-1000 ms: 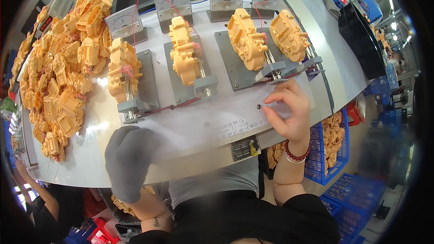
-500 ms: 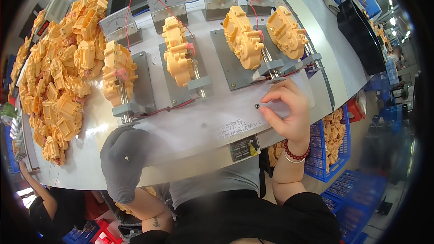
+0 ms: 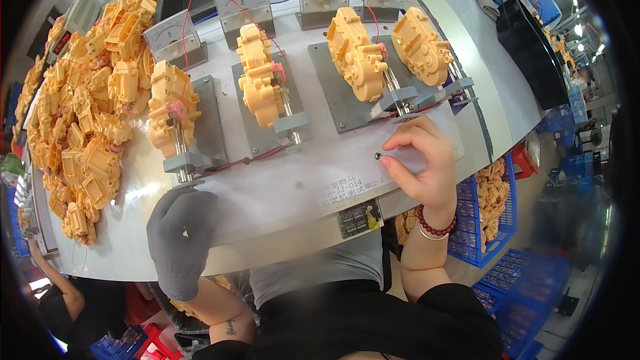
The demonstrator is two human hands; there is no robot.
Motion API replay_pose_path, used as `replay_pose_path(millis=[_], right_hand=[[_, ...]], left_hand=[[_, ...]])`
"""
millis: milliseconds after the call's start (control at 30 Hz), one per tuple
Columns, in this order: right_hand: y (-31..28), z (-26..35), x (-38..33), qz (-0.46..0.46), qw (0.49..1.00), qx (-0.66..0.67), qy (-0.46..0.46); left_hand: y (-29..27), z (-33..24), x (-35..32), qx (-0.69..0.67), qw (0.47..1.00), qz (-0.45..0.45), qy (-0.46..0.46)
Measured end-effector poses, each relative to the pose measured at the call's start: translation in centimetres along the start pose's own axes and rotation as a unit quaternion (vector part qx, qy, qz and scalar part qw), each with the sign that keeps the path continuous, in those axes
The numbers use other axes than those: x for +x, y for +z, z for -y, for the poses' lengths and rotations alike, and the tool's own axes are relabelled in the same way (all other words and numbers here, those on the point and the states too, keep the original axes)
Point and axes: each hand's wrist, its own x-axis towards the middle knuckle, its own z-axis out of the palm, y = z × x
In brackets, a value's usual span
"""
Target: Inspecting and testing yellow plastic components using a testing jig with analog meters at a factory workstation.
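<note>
My left hand, in a grey glove, rests at the table's front left, just below the shaft end of the leftmost fixture; its fingertips are hidden. My right hand, bare with a red bead bracelet, hovers low over the white sheet. Its thumb and forefinger curve toward each other at a tiny dark, shiny round piece; whether that piece is fixed to the table I cannot tell. Beyond my hands, yellow plastic gearboxes sit on grey fixtures: one at left, one beside it, two at right.
Behind the gearboxes stand several analog meters with red wires. A large heap of yellow gearboxes covers the left of the table. Blue crates of yellow parts stand right of the table. Another person's arm shows at lower left.
</note>
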Motion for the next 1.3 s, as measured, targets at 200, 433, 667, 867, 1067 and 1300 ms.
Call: replay_pose_path(millis=[200,433,667,867,1067,1300], right_hand=[[0.05,-0.06,-0.01,0.001,1.000,-0.001,-0.003],[0.02,-0.03,0.06,0.002,1.000,-0.001,-0.003],[0.03,0.06,0.08,0.002,1.000,0.004,0.000],[0.02,0.04,0.10,0.007,1.000,0.009,0.002],[0.02,-0.01,0.08,0.008,1.000,0.008,0.002],[0.02,0.08,0.13,0.007,1.000,0.011,0.006]], left_hand=[[0.10,-0.03,-0.04,-0.008,1.000,0.000,-0.019],[0.15,0.12,-0.03,-0.004,1.000,-0.005,-0.003],[0.24,0.23,-0.06,0.004,1.000,-0.009,-0.002],[0.60,0.22,-0.01,-0.002,0.998,-0.035,0.058],[0.61,0.19,-0.03,-0.007,0.998,-0.037,0.051],[0.13,0.06,-0.13,0.003,1.000,-0.002,-0.015]])
